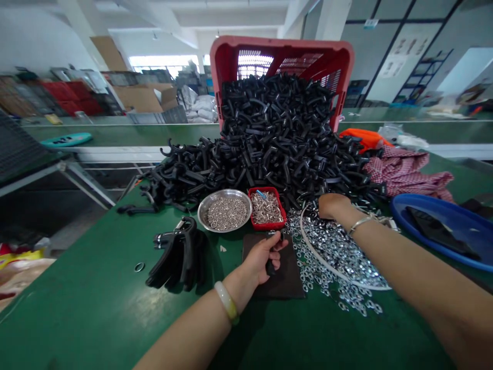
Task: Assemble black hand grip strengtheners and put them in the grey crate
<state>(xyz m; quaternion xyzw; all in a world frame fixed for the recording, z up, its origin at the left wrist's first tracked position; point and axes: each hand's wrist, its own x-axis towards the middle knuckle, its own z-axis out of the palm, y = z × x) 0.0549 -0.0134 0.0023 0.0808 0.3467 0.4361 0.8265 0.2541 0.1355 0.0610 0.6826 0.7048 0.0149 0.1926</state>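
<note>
My left hand (266, 257) is closed around a black plastic part (270, 267) above a dark square mat (283, 285). To the right, my right hand (334, 206) reaches to the far edge of a spread of small shiny metal pieces (327, 241); its fingers are hidden. A metal bowl (225, 230) of tiny fittings and a red tray (285, 222) of small metal pins stand beyond the mat. Several curved black parts (188, 252) are grouped left of my left hand. Behind, a large heap of black parts (265, 154) spills from a tipped red crate (217, 67).
A blue tray (400, 205) holding a dark flat object (439, 231) is at the right, beside a checked cloth (408, 169) and an orange cloth (364, 137). A metal ring (139, 267) lies at the left. A pale hoop (327, 264) curves around the metal pieces.
</note>
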